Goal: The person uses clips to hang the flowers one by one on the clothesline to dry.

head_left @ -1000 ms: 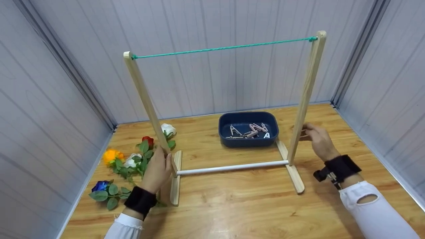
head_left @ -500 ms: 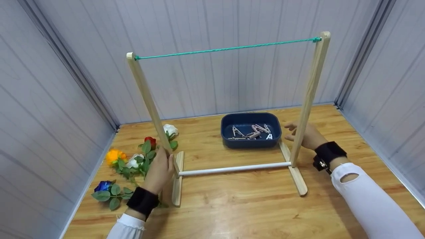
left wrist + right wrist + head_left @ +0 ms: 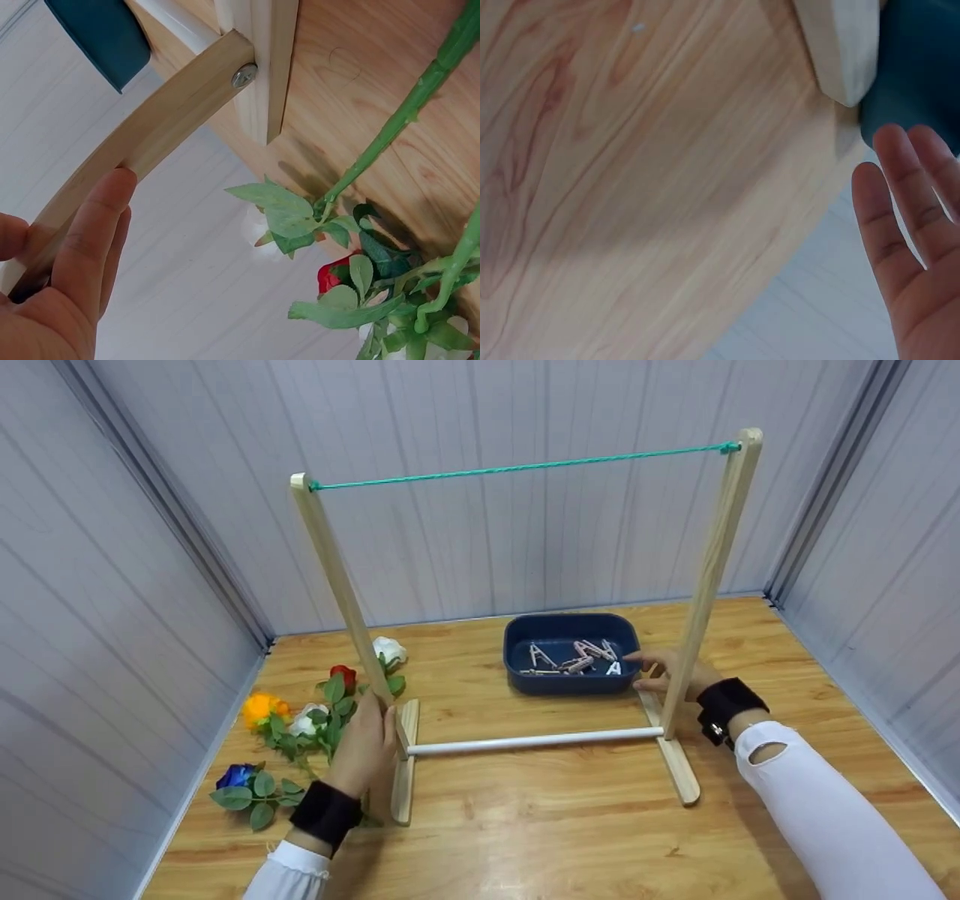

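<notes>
We saw the left hand grasping the left post of the wooden stand low down, thumb to one side, fingers to the other. The right hand had its fingers released, extended and slightly parted; they reached past the right post to the near end of the blue bin. We could not tell whether those fingertips touched the bin. Just beyond them, inside it, lay the clothespins. From the left fingers, we saw the white rod running rightward and the green cord stretching well above. Outward of those fingers lay the red rose, orange flower and blue rose.
</notes>
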{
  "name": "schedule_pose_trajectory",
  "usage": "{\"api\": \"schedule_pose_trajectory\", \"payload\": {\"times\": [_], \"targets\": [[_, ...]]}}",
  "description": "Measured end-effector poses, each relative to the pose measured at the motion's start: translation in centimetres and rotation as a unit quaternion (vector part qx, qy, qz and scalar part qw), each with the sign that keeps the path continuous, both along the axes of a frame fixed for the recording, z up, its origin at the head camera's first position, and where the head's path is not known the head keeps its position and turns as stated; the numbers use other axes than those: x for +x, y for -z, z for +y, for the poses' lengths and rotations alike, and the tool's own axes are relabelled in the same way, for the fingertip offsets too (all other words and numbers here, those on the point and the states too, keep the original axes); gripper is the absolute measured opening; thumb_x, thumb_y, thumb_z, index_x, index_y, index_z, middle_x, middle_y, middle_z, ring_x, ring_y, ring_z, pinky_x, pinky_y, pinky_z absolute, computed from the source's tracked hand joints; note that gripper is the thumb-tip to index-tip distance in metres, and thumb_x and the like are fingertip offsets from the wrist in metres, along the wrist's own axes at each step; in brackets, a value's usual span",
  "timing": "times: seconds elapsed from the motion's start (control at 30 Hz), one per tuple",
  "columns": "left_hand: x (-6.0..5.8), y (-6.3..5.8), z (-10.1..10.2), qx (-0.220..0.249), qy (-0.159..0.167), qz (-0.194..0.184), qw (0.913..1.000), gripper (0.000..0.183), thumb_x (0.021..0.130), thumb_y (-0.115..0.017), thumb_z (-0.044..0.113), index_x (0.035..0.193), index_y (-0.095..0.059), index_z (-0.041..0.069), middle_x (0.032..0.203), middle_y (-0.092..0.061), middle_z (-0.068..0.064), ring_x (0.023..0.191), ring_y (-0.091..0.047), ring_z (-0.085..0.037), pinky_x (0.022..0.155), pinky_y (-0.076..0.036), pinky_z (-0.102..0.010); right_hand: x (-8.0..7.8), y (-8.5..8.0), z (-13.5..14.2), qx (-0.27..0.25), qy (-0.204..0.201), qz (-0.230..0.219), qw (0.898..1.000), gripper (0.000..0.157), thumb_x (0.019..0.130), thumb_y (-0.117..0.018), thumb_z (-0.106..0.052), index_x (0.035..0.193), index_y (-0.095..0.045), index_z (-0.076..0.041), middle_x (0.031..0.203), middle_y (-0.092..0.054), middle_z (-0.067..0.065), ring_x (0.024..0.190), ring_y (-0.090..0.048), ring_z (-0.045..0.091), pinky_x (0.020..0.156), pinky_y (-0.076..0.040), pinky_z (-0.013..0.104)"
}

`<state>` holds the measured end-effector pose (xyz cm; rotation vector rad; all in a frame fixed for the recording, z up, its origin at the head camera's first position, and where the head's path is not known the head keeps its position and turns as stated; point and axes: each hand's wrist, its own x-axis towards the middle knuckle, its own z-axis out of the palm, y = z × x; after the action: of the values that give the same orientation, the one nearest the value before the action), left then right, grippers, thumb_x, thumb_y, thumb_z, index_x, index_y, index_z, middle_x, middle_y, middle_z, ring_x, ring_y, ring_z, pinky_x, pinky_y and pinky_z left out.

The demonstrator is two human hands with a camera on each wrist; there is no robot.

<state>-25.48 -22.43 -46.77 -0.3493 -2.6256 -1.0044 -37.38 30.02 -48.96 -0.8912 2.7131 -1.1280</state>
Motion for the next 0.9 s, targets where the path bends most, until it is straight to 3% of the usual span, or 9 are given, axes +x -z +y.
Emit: {"api": "schedule_pose_trajectory", "payload": {"times": [0.17, 0.2, 0.3, 0.5, 0.67, 0.9], "targets": [[0.2, 0.1, 0.0, 0.004, -0.002, -0.006, 1.0, 0.027, 0.116, -0.045, 0.004, 0.137, -0.048, -0.012, 0.106, -0.059, -0.024, 0.084, -0.067, -0.031, 0.069, -0.059, -0.044, -0.3, 0.5, -0.1, 0.051, -0.005, -0.006, 0.999, 0.051, 0.101, -0.074, -0.008, 0.144, -0.057, 0.013, 0.106, -0.068, 0.029, 0.093, -0.072, 0.031, 0.08, -0.059, 0.031], [0.3, 0.1, 0.0, 0.004, -0.001, -0.005, 1.0, 0.027, 0.116, -0.045, 0.004, 0.137, -0.048, -0.012, 0.106, -0.059, -0.024, 0.084, -0.067, -0.031, 0.069, -0.059, -0.044, -0.2, 0.4, -0.2, 0.058, -0.007, -0.004, 0.998, 0.049, 0.101, -0.073, -0.008, 0.143, -0.057, 0.014, 0.107, -0.069, 0.03, 0.095, -0.072, 0.036, 0.083, -0.061, 0.037], [0.4, 0.0, 0.0, 0.005, 0.0, -0.006, 1.0, 0.027, 0.116, -0.045, 0.004, 0.137, -0.048, -0.012, 0.107, -0.059, -0.024, 0.085, -0.068, -0.032, 0.07, -0.059, -0.045, 0.0, 0.4, -0.7, 0.068, 0.0, 0.017, 0.998, 0.04, 0.1, -0.073, -0.005, 0.134, -0.063, 0.014, 0.105, -0.072, 0.029, 0.096, -0.07, 0.038, 0.085, -0.059, 0.041], [0.5, -0.1, 0.3, 0.01, -0.009, -0.023, 0.9997, 0.029, 0.117, -0.044, 0.007, 0.139, -0.048, -0.01, 0.108, -0.059, -0.024, 0.086, -0.069, -0.033, 0.071, -0.06, -0.046, 0.7, -0.1, -1.7, 0.063, 0.035, 0.062, 0.995, 0.019, 0.093, -0.082, -0.007, 0.102, -0.071, 0.005, 0.093, -0.075, 0.019, 0.086, -0.067, 0.029, 0.076, -0.052, 0.032], [0.5, 0.1, 0.3, 0.006, -0.01, -0.025, 0.9996, 0.026, 0.116, -0.045, 0.005, 0.135, -0.049, -0.011, 0.105, -0.059, -0.024, 0.083, -0.067, -0.032, 0.069, -0.059, -0.044, 0.3, 0.6, -1.6, 0.075, 0.071, 0.078, 0.992, 0.023, 0.089, -0.089, -0.016, 0.091, -0.071, -0.002, 0.081, -0.068, 0.005, 0.074, -0.056, 0.015, 0.066, -0.042, 0.026], [0.2, 0.3, 0.5, 0.006, 0.003, -0.014, 0.9999, 0.025, 0.116, -0.044, 0.005, 0.135, -0.048, -0.012, 0.105, -0.058, -0.024, 0.084, -0.066, -0.031, 0.068, -0.058, -0.043, -0.1, 1.2, -1.2, 0.061, 0.095, 0.084, 0.99, 0.032, 0.082, -0.095, -0.022, 0.078, -0.066, -0.009, 0.078, -0.062, -0.001, 0.073, -0.052, 0.012, 0.067, -0.041, 0.025]]}}
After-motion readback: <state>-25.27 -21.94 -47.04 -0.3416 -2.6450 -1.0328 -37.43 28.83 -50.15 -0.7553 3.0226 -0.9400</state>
